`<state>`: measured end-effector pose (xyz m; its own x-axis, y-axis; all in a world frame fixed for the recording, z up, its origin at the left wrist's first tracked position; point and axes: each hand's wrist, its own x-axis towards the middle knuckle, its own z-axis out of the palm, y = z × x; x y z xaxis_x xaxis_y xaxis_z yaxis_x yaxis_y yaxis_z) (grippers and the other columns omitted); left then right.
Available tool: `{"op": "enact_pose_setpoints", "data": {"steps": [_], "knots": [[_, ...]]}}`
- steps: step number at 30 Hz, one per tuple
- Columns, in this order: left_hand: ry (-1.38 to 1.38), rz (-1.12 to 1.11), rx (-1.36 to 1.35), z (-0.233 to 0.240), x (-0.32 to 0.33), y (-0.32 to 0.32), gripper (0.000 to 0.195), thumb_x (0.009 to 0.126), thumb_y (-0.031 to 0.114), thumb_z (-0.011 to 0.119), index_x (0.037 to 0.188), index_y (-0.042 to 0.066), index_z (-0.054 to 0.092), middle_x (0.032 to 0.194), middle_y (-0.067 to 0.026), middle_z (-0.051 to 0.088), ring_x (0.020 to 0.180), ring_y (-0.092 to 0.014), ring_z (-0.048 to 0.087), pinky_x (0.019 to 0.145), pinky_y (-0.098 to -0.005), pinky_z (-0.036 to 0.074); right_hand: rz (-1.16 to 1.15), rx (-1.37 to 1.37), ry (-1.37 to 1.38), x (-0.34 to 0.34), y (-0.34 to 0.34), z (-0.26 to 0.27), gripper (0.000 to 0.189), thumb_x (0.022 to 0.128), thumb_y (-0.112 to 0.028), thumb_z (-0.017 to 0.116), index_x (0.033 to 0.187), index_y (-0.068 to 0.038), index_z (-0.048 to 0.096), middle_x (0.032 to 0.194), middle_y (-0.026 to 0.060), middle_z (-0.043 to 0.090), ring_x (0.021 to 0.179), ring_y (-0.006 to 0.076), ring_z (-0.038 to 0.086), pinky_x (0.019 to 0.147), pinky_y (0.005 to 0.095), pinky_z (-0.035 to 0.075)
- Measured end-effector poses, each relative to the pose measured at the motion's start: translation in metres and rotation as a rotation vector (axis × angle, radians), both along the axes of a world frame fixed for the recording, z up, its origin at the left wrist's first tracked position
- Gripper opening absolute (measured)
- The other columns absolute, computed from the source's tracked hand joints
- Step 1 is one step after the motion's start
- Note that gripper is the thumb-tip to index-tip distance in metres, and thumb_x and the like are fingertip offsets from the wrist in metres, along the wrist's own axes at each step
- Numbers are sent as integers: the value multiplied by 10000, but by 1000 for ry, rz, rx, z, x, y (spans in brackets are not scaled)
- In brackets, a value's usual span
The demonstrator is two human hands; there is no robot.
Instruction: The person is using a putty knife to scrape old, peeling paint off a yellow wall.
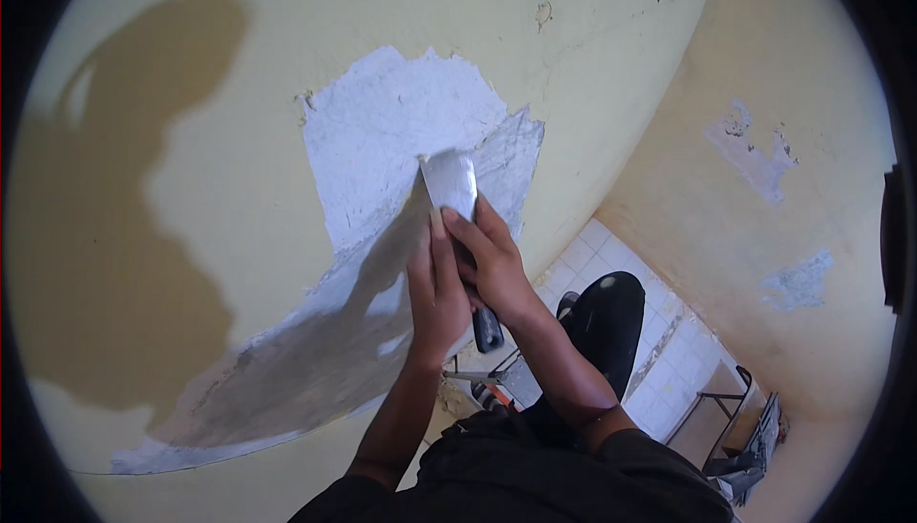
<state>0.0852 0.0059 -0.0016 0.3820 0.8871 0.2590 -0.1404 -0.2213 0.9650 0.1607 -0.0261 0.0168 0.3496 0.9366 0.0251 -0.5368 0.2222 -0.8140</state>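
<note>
A wide-bladed putty knife (451, 180) with a black handle points up the wall, its blade edge at a bare pale patch (401, 111) where the yellow paint is gone. My right hand (499, 265) wraps the handle and the lower blade, thumb lying on the metal. From the other side my left hand (438, 294) holds the same tool, fingertips beside the base of the blade. The handle's end sticks out below both hands. Ragged paint edges border the patch, which runs down to the lower left as a long grey strip (286, 387).
A second yellow wall (716, 186) meets this one at a corner on the right and has two peeled spots. Below lies a white tiled floor (609, 258). Folded metal-framed items (745, 444) lean at the lower right. My shadow (143, 200) covers the wall's left side.
</note>
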Motion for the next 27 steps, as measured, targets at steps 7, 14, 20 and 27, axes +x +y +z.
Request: {"op": "enact_pose_setpoints", "data": {"steps": [7, 14, 20, 27], "knots": [[14, -89, 103, 6, 11, 11, 367, 1014, 308, 359, 1059, -7, 542, 824, -17, 542, 728, -56, 477, 608, -216, 398, -99, 61, 79, 6, 5, 5, 277, 956, -220, 495, 1201, -93, 478, 663, -73, 440, 464, -4, 326, 391, 169, 229], [67, -75, -41, -29, -5, -1, 390, 1019, 313, 334, 1111, -23, 507, 875, -37, 549, 776, -89, 511, 639, -225, 426, 10, -3, 37, -1, -3, -24, 288, 969, -221, 470, 1225, -91, 457, 636, -77, 422, 439, -5, 311, 376, 174, 215], [68, -39, -17, -33, -3, -5, 381, 1019, 319, 324, 1082, -8, 509, 795, -21, 522, 674, -54, 495, 543, -205, 400, 28, -68, 43, -1, -7, -29, 244, 965, -220, 482, 1178, -100, 474, 639, -79, 425, 438, -4, 318, 381, 170, 219], [85, 35, 41, -30, 3, -5, 397, 1016, 322, 325, 1088, -21, 512, 806, -31, 542, 700, -68, 503, 574, -221, 411, 7, -12, 44, -1, 0, -28, 222, 959, -229, 499, 1138, -98, 490, 685, -73, 452, 496, -12, 352, 419, 163, 248]]}}
